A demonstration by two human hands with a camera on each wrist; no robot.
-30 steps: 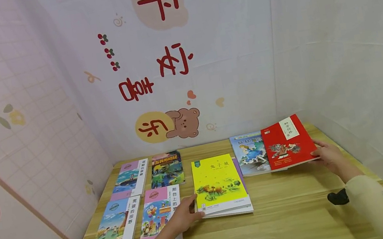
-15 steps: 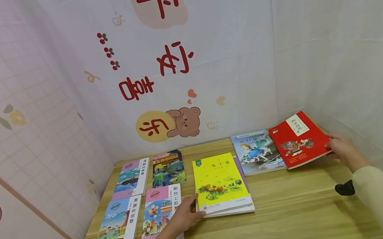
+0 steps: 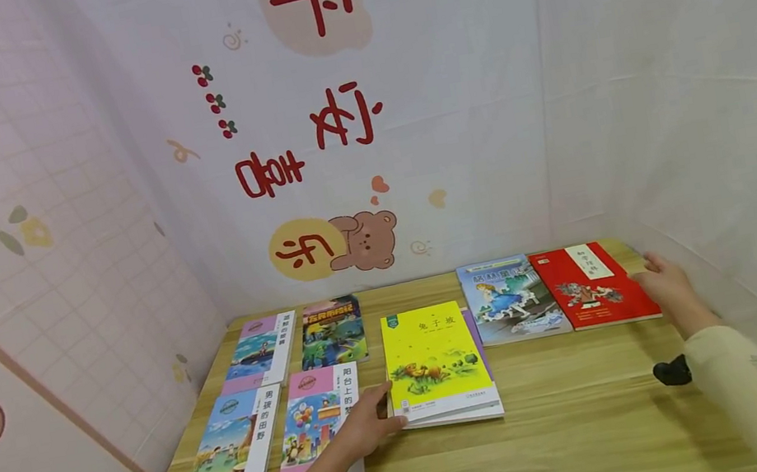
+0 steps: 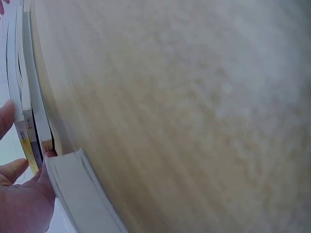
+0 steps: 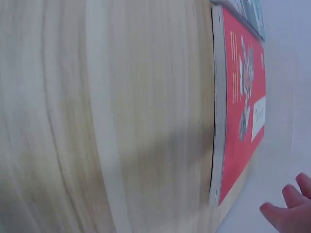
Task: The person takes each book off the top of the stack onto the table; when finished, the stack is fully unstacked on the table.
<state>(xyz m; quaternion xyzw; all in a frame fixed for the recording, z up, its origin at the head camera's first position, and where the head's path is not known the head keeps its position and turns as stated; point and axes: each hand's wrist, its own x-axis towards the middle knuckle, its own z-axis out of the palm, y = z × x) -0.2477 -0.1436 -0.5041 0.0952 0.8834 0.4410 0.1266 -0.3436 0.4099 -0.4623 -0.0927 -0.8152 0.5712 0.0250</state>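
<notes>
My left hand [image 3: 364, 429] grips the lower left corner of a short stack of paperback books, the yellow-covered book [image 3: 435, 348] on top. In the left wrist view, its fingers and thumb bear on the spines of the stacked books [image 4: 35, 92]. A red book [image 3: 598, 291] lies flat at the back right, beside a blue fairy-tale book [image 3: 509, 299]. Just off the red book's right edge, my right hand [image 3: 669, 289] is raised with relaxed fingers. The right wrist view shows these fingertips [image 5: 291, 196] apart from the red cover.
To the left lie a pink-and-white book [image 3: 305, 428], a blue-and-white book [image 3: 223, 454], a whale-cover book [image 3: 258, 352] and a dark jungle-cover book [image 3: 330, 332]. White cloth walls [image 3: 725, 153] stand close behind and on both sides of the wooden table [image 3: 570, 438].
The red book has moved right, off the blue book, straightened and come down flat. My right hand has let go of it. My left hand stays at the stack.
</notes>
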